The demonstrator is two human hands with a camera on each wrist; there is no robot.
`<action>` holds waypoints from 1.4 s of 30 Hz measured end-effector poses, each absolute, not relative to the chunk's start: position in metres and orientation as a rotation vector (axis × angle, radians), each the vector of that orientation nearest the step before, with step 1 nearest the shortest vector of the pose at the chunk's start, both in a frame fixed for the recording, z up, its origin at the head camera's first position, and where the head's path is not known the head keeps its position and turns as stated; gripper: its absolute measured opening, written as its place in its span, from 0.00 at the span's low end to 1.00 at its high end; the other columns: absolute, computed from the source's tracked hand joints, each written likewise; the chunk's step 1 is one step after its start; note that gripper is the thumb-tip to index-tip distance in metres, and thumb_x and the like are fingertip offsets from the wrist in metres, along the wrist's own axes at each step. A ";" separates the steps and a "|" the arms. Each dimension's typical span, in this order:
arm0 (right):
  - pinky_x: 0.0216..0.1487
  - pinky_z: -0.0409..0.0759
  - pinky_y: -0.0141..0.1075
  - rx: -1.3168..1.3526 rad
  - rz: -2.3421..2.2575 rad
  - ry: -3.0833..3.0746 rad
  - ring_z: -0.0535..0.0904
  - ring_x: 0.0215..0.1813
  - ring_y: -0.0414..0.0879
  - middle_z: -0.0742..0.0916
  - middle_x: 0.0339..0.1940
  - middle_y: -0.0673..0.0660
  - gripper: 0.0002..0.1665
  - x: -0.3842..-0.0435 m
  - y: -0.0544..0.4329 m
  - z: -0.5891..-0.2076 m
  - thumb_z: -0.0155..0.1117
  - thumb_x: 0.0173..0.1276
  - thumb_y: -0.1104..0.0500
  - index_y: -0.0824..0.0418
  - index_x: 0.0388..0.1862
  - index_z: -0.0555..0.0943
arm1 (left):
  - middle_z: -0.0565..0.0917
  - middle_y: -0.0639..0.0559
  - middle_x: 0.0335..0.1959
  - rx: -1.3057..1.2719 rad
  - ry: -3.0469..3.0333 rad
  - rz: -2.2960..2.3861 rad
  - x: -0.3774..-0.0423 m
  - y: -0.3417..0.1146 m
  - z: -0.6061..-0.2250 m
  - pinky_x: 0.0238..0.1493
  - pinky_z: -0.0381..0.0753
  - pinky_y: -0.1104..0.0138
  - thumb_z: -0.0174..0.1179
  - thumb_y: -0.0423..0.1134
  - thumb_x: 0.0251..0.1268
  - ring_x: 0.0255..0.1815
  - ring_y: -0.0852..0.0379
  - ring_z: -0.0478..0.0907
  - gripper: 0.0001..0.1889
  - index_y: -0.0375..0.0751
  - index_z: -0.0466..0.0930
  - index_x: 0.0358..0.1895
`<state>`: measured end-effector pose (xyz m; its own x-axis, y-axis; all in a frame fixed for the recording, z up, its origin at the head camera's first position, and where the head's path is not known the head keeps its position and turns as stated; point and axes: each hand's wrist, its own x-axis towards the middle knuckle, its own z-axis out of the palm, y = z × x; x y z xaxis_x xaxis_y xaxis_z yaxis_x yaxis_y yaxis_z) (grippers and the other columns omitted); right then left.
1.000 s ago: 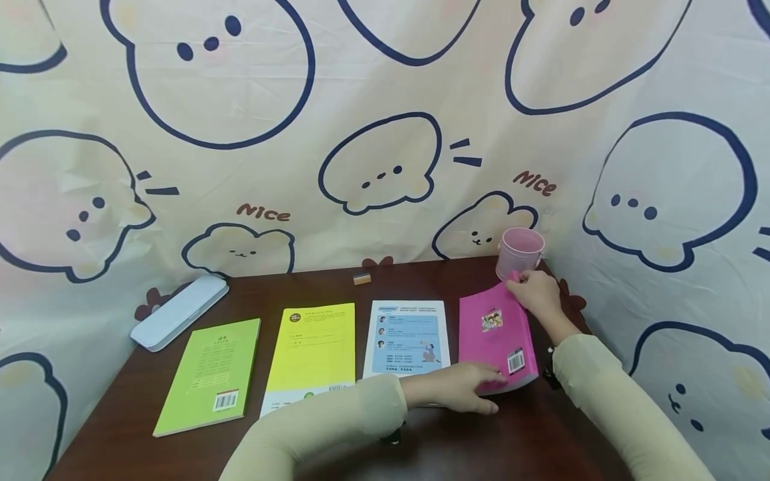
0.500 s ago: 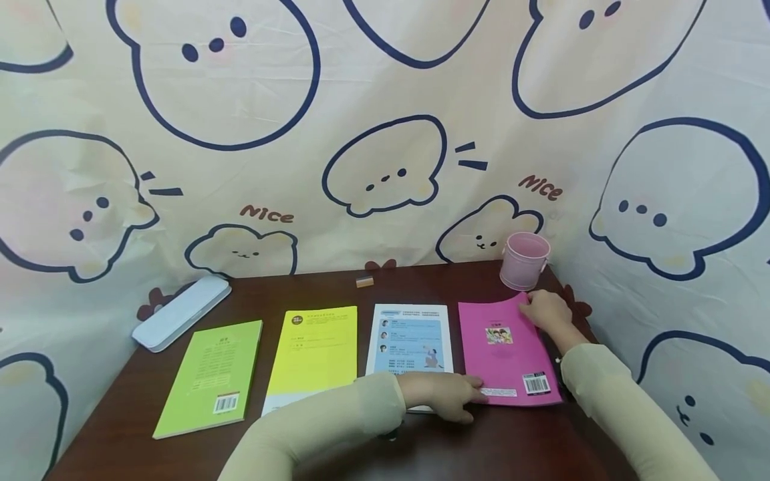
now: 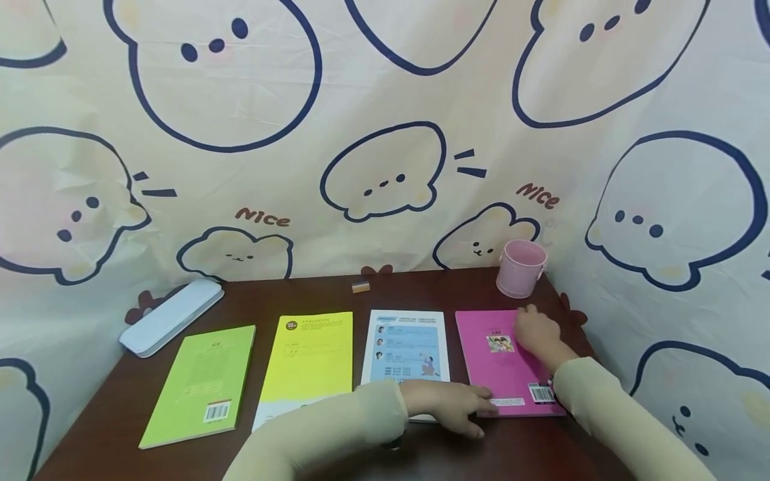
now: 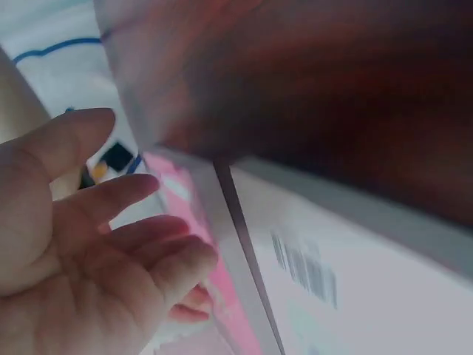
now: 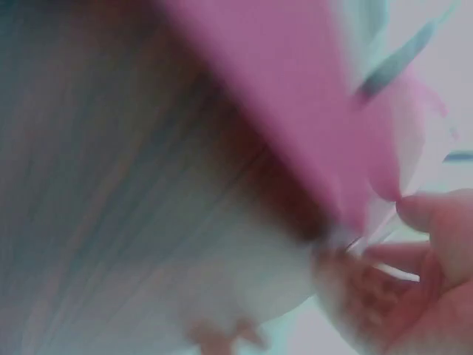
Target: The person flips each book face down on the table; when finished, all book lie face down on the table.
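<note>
A pink book lies back cover up at the right of the table, its barcode at the lower right. My right hand is at its upper right corner and hides it. In the right wrist view, blurred, the curled fingers and thumb of that hand hold the corner of the pink cover. My left hand is at the lower left corner of the book, fingers spread and relaxed, the fingertips at its edge. In the left wrist view, these fingers lie beside the pink book's edge, holding nothing.
To the left lie a blue-and-white book, partly under the left arm, a yellow book and a green book. A pale blue pencil case sits at the back left, a small eraser at the back, and a pink bucket at the back right.
The pink book, raised and bent at its right side before, now lies flat and squarer, in line with the others. My right hand has come down with its corner; the left shifted slightly.
</note>
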<state>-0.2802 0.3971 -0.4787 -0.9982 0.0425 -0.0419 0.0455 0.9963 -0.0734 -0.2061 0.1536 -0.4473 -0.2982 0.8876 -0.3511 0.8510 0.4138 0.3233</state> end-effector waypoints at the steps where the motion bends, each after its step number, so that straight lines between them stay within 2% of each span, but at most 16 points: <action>1: 0.37 0.79 0.54 -0.075 -0.111 3.168 0.77 0.44 0.62 0.77 0.49 0.68 0.22 -0.277 0.393 -0.488 0.48 0.71 0.55 0.71 0.53 0.74 | 0.57 0.52 0.73 1.492 2.233 0.119 -0.208 0.147 -0.447 0.68 0.57 0.70 0.56 0.52 0.65 0.73 0.59 0.53 0.30 0.54 0.63 0.70; 4: 0.48 0.76 0.56 -0.551 -0.114 3.233 0.75 0.53 0.63 0.77 0.55 0.68 0.27 -0.248 0.357 -0.484 0.56 0.68 0.50 0.71 0.55 0.75 | 0.59 0.46 0.73 1.439 2.387 0.119 -0.217 0.120 -0.445 0.69 0.58 0.62 0.62 0.52 0.59 0.73 0.50 0.54 0.34 0.51 0.64 0.69; 6: 0.57 0.71 0.57 -0.828 -0.205 3.127 0.72 0.60 0.63 0.75 0.61 0.68 0.33 -0.227 0.335 -0.481 0.56 0.68 0.44 0.71 0.57 0.74 | 0.57 0.44 0.73 1.327 2.472 0.088 -0.222 0.104 -0.442 0.69 0.57 0.56 0.66 0.53 0.54 0.73 0.46 0.52 0.38 0.52 0.63 0.70; 7: 0.61 0.67 0.57 -0.915 -0.233 3.046 0.68 0.64 0.63 0.72 0.65 0.67 0.37 -0.217 0.327 -0.480 0.54 0.68 0.40 0.70 0.61 0.72 | 0.56 0.44 0.74 1.261 2.498 0.066 -0.224 0.096 -0.440 0.70 0.54 0.53 0.67 0.54 0.53 0.74 0.44 0.50 0.41 0.52 0.62 0.71; 9: 0.65 0.61 0.58 -0.956 -0.231 2.897 0.61 0.69 0.64 0.68 0.69 0.68 0.47 -0.196 0.306 -0.469 0.55 0.63 0.34 0.69 0.66 0.67 | 0.54 0.47 0.74 1.165 2.530 0.017 -0.226 0.085 -0.439 0.69 0.55 0.49 0.68 0.57 0.49 0.74 0.42 0.49 0.43 0.57 0.60 0.71; 11: 0.69 0.57 0.55 -0.958 -0.182 2.813 0.56 0.72 0.62 0.63 0.72 0.66 0.54 -0.186 0.297 -0.470 0.53 0.60 0.28 0.66 0.71 0.61 | 0.55 0.50 0.74 1.100 2.533 0.015 -0.226 0.079 -0.440 0.68 0.57 0.47 0.69 0.58 0.48 0.73 0.40 0.51 0.43 0.62 0.60 0.71; 13: 0.70 0.55 0.53 -0.952 -0.095 2.792 0.55 0.73 0.60 0.61 0.73 0.64 0.58 -0.181 0.292 -0.471 0.53 0.57 0.25 0.63 0.73 0.59 | 0.57 0.51 0.74 1.073 2.540 0.020 -0.225 0.077 -0.444 0.65 0.61 0.46 0.68 0.58 0.48 0.72 0.38 0.54 0.42 0.65 0.61 0.70; 17: 0.70 0.57 0.51 -0.987 -0.038 2.795 0.57 0.72 0.60 0.63 0.73 0.64 0.57 -0.182 0.288 -0.473 0.61 0.54 0.29 0.63 0.72 0.60 | 0.59 0.52 0.73 1.033 2.573 0.028 -0.221 0.075 -0.452 0.61 0.67 0.47 0.68 0.57 0.49 0.69 0.36 0.59 0.40 0.67 0.62 0.69; 21: 0.68 0.60 0.51 -1.058 -0.048 2.794 0.60 0.71 0.61 0.64 0.71 0.66 0.55 -0.189 0.288 -0.475 0.66 0.53 0.33 0.65 0.70 0.63 | 0.60 0.51 0.73 1.015 2.605 -0.007 -0.219 0.073 -0.455 0.61 0.68 0.47 0.66 0.59 0.50 0.69 0.36 0.60 0.40 0.67 0.61 0.69; 24: 0.68 0.59 0.53 -1.041 -0.142 2.769 0.58 0.72 0.61 0.63 0.72 0.65 0.55 -0.193 0.291 -0.475 0.66 0.54 0.33 0.65 0.70 0.62 | 0.59 0.50 0.73 1.037 2.614 -0.024 -0.221 0.072 -0.455 0.62 0.67 0.48 0.64 0.62 0.52 0.69 0.35 0.59 0.40 0.66 0.59 0.70; 31: 0.70 0.47 0.60 -0.708 -0.306 2.912 0.45 0.75 0.62 0.53 0.76 0.64 0.54 -0.216 0.313 -0.471 0.50 0.63 0.29 0.66 0.74 0.54 | 0.54 0.46 0.75 1.051 2.679 0.111 -0.237 0.040 -0.445 0.64 0.59 0.41 0.62 0.62 0.54 0.72 0.35 0.51 0.41 0.62 0.58 0.72; 35: 0.67 0.42 0.66 -0.518 -0.276 2.967 0.41 0.75 0.65 0.52 0.76 0.65 0.55 -0.224 0.329 -0.473 0.49 0.61 0.28 0.62 0.75 0.53 | 0.51 0.44 0.75 0.946 2.738 0.147 -0.243 0.011 -0.438 0.62 0.54 0.34 0.64 0.62 0.52 0.72 0.31 0.45 0.43 0.60 0.58 0.72; 42: 0.65 0.41 0.69 -0.478 -0.295 2.918 0.43 0.74 0.67 0.53 0.76 0.66 0.54 -0.218 0.337 -0.470 0.51 0.60 0.27 0.61 0.75 0.54 | 0.43 0.43 0.76 0.548 2.748 0.202 -0.243 -0.032 -0.430 0.58 0.40 0.26 0.69 0.61 0.44 0.72 0.26 0.34 0.49 0.64 0.55 0.72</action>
